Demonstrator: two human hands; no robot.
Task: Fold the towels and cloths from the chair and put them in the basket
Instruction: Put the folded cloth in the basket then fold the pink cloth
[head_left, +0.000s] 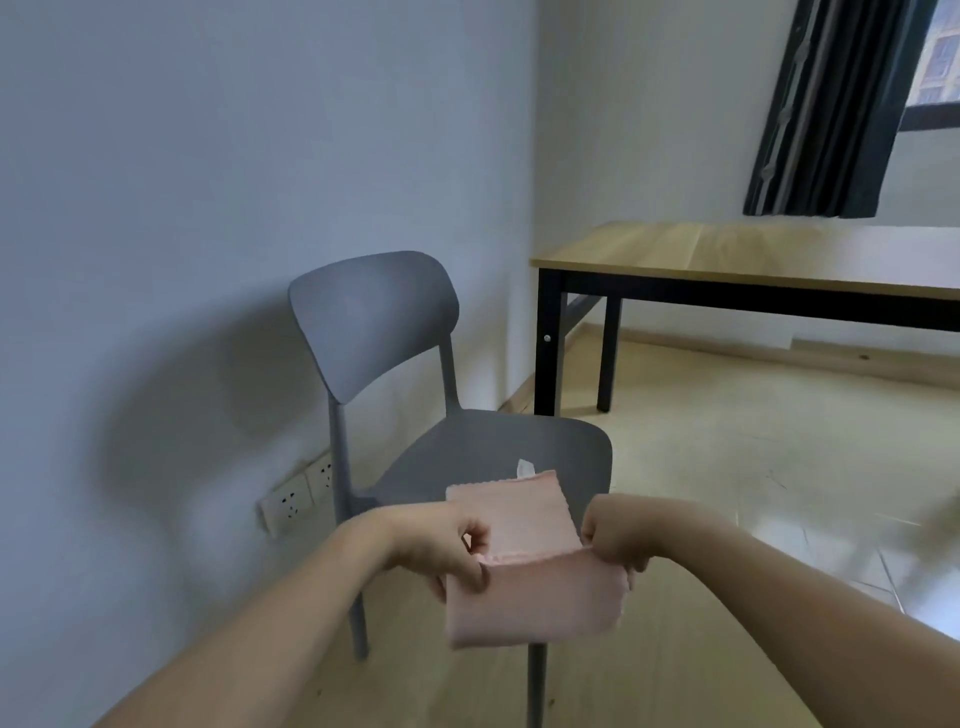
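A small pink cloth (524, 582) hangs in the air in front of the grey chair (395, 338), folded over on itself with a white tag at its far edge. My left hand (447, 545) pinches its left edge and my right hand (618, 535) pinches its right edge, both with curled fingers. The chair's seat (493, 447) shows no other cloth on the part I can see; its front is hidden behind the pink cloth. No basket is in view.
A wooden table with black legs (753, 260) stands to the right of the chair. A white wall with a socket strip (296, 499) lies to the left. Dark curtains (841, 104) hang by a window at the top right. The floor is pale wood.
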